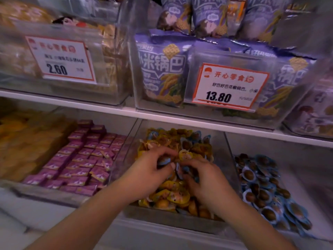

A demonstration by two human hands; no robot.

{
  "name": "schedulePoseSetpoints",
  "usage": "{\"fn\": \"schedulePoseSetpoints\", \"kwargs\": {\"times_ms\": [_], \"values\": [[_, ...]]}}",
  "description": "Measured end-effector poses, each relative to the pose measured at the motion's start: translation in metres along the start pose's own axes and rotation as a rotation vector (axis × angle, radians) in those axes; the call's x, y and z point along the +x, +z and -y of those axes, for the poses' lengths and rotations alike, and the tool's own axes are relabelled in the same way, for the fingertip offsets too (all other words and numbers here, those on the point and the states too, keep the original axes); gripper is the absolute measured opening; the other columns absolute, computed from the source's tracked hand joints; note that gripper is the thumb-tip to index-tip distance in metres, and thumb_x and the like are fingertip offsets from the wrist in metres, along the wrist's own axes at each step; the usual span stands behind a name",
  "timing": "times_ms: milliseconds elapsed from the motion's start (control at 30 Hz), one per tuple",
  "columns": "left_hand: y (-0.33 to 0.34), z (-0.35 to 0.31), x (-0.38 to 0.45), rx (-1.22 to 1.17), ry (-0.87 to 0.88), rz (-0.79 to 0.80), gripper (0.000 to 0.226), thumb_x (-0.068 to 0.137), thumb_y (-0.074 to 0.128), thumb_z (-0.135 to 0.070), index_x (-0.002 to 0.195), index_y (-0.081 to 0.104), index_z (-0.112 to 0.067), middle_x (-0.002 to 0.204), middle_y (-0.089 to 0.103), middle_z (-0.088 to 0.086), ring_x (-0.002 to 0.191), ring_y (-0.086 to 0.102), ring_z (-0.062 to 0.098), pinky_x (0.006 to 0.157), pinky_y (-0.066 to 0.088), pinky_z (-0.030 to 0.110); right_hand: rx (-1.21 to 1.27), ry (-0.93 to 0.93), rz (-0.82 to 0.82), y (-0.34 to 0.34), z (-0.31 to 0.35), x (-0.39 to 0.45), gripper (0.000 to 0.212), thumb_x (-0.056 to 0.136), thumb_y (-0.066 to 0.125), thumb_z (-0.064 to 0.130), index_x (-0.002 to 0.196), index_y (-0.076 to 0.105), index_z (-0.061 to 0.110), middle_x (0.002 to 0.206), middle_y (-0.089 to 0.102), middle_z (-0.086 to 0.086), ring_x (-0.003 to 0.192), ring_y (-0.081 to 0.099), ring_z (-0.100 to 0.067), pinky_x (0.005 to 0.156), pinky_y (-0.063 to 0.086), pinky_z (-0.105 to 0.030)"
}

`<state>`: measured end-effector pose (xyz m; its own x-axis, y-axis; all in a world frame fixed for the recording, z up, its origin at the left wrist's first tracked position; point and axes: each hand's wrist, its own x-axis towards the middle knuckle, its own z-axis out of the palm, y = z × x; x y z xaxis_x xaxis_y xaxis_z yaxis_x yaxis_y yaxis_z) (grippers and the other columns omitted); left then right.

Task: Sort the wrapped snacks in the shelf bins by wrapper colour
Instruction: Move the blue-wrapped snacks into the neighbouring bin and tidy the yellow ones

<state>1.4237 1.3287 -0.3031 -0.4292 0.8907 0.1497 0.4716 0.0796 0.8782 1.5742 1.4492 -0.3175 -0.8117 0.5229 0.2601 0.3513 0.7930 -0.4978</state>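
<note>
Left fingers (pixel 163 153) curled, pinching a small blue-wrapped snack (pixel 163 161) against the thumb; left hand (pixel 151 170) knuckles up over the middle bin (pixel 173 220). Right fingers (pixel 189 175) curled too, tips buried in the pile among blue wrappers, exact hold impossible to tell; right hand (pixel 207 179) just beside the left, nearly touching. Held snack small, roundish, glossy and crinkled; long axis hard to judge, roughly left to right. Underneath, yellow-wrapped snacks (pixel 173 194) heaped loose with a few blue ones mixed in, wrappers shiny, each round with a brown centre. Bin of clear hard plastic, straight walls, front lip near the forearms. To the right, a neighbouring bin with blue-wrapped snacks (pixel 261 192), same round shape, dark brown centres, spilling toward the front. To the left, purple square packets (pixel 84 159), flat and lying in rough rows, then blurred orange-yellow bags (pixel 27 141). Above, a white shelf board (pixel 198 121) running across. On it, clear boxes: tall lilac foil bags (pixel 160 69) standing upright with large printed characters, a price tag (pixel 228 86) reading 13.80, and another price label (pixel 60 59) reading 2.60 before pale golden packs. Dim shop light, edges blurred.
</note>
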Motion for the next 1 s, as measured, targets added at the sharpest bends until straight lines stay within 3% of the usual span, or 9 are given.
{"fn": "schedulePoseSetpoints", "kwargs": {"times_ms": [167,267,333,433,600,700,767,900,1000], "values": [[0.002,0.005,-0.005,0.131,0.106,0.096,0.035,0.087,0.073,-0.015,0.116,0.063,-0.033,0.118,0.059,-0.015,0.108,0.058,-0.003,0.092,0.045,0.011,0.057,0.046,0.005,-0.001,0.002,0.003,0.037,0.089,0.064,0.03,0.126,0.062,0.033,0.119,0.066,0.006,0.111,0.059,-0.013,0.092,0.048,-0.027],[0.002,0.005,-0.004,0.023,0.105,-0.021,0.032,0.086,0.071,-0.005,0.106,0.069,-0.03,0.106,0.068,-0.014,0.099,0.063,-0.004,0.083,0.046,0.009,0.025,-0.002,0.097,0.005,0.006,0.0,0.042,0.087,0.062,0.043,0.128,0.057,0.037,0.101,0.05,0.016,0.104,0.054,-0.012,0.083,0.043,-0.025],[0.004,0.005,-0.003,-0.063,0.072,-0.108,0.027,0.088,0.069,-0.005,0.101,0.072,-0.028,0.099,0.072,-0.012,0.092,0.066,-0.001,0.076,0.048,0.012,-0.021,-0.026,0.084,0.009,0.006,-0.001,0.04,0.088,0.064,0.037,0.128,0.058,0.035,0.098,0.043,0.015,0.103,0.054,-0.016,0.081,0.042,-0.027],[0.006,0.005,0.002,-0.225,0.034,-0.218,0.022,0.093,0.065,-0.009,0.102,0.072,-0.027,0.096,0.076,-0.006,0.092,0.07,0.009,0.077,0.055,0.023,0.024,0.05,-0.054,0.01,0.006,0.002,0.034,0.092,0.063,0.025,0.126,0.061,0.029,0.106,0.055,0.006,0.104,0.057,-0.018,0.082,0.043,-0.027],[0.01,-0.005,0.01,-0.439,0.009,-0.291,0.019,0.097,0.057,-0.009,0.105,0.07,-0.021,0.097,0.076,0.001,0.097,0.071,0.017,0.082,0.054,0.024,0.555,0.441,-0.314,-0.009,0.019,0.005,0.021,0.096,0.061,0.021,0.115,0.068,0.025,0.107,0.07,0.004,0.103,0.065,-0.014,0.08,0.049,-0.02],[0.019,-0.016,0.01,-0.34,0.1,-0.303,0.025,0.096,0.058,-0.004,0.103,0.069,-0.024,0.099,0.075,-0.006,0.097,0.069,0.009,0.084,0.052,0.021,1.339,0.722,-0.192,-0.015,0.035,0.002,0.015,0.089,0.063,0.02,0.098,0.075,0.018,0.092,0.074,-0.005,0.079,0.069,-0.02,0.061,0.054,-0.031],[0.029,-0.026,0.006,-0.223,0.192,-0.297,0.028,0.096,0.057,-0.003,0.105,0.067,-0.027,0.101,0.073,-0.01,0.098,0.067,0.003,0.084,0.049,0.014,1.652,0.736,-0.027,-0.021,0.044,-0.002,0.028,0.086,0.062,0.03,0.102,0.075,0.012,0.095,0.072,-0.011,0.078,0.068,-0.023,0.06,0.052,-0.031],[0.049,-0.035,0.002,0.06,0.326,-0.151,0.037,0.092,0.054,-0.027,0.128,0.053,-0.033,0.123,0.059,-0.016,0.117,0.055,-0.002,0.099,0.043,0.019,1.728,0.683,0.018,-0.028,0.044,-0.004,0.036,0.09,0.061,0.047,0.105,0.078,0.018,0.11,0.074,-0.008,0.099,0.072,-0.021,0.081,0.056,-0.036],[0.055,-0.031,-0.001,0.086,0.285,0.011,0.064,0.086,0.056,-0.049,0.145,0.031,-0.041,0.144,0.043,-0.018,0.134,0.039,-0.004,0.113,0.034,0.023,1.572,0.679,-0.109,-0.031,0.036,-0.008,0.026,0.092,0.066,0.027,0.113,0.072,0.013,0.105,0.075,-0.011,0.096,0.073,-0.021,0.08,0.057,-0.035]]}}
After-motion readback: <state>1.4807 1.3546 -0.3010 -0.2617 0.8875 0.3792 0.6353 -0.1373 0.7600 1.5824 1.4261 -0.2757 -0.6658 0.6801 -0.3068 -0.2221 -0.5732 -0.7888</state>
